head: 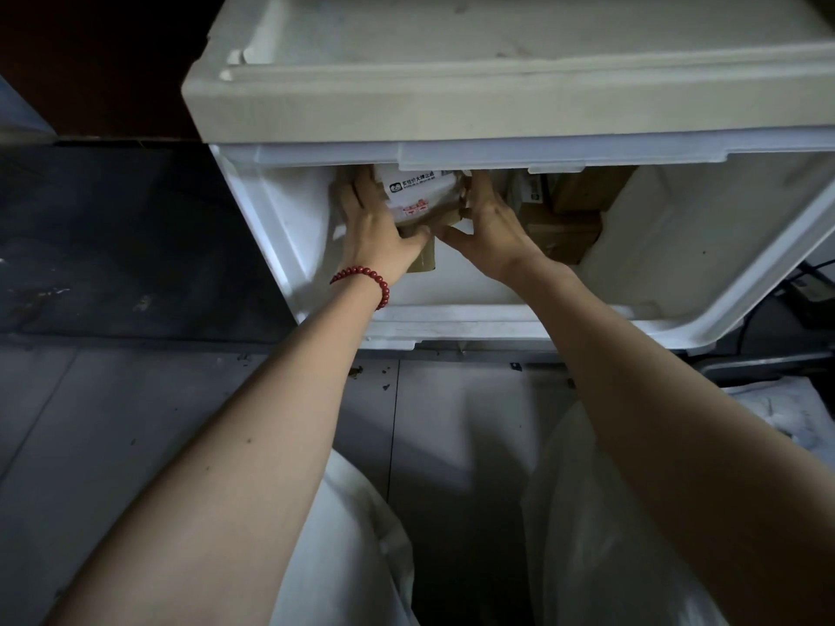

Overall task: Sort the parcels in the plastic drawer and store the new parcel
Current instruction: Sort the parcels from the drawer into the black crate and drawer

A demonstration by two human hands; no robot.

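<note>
Dim light falls on a grey tiled floor [113, 422] speckled with bits of debris. A darker, mottled slab [113, 237] lies to the left, a brown panel [113, 61] beyond it, black cables [809, 282] at the right.

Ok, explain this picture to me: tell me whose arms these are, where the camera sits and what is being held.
No machine: a person's two bare arms, filmed by one camera worn on the head, looking down. The left hand, with a red bead bracelet at the wrist, and the right hand hold a labelled parcel between them, at the back of an open plastic drawer. Brown cardboard boxes lie to its right in the drawer. A white foam box sits above.
</note>
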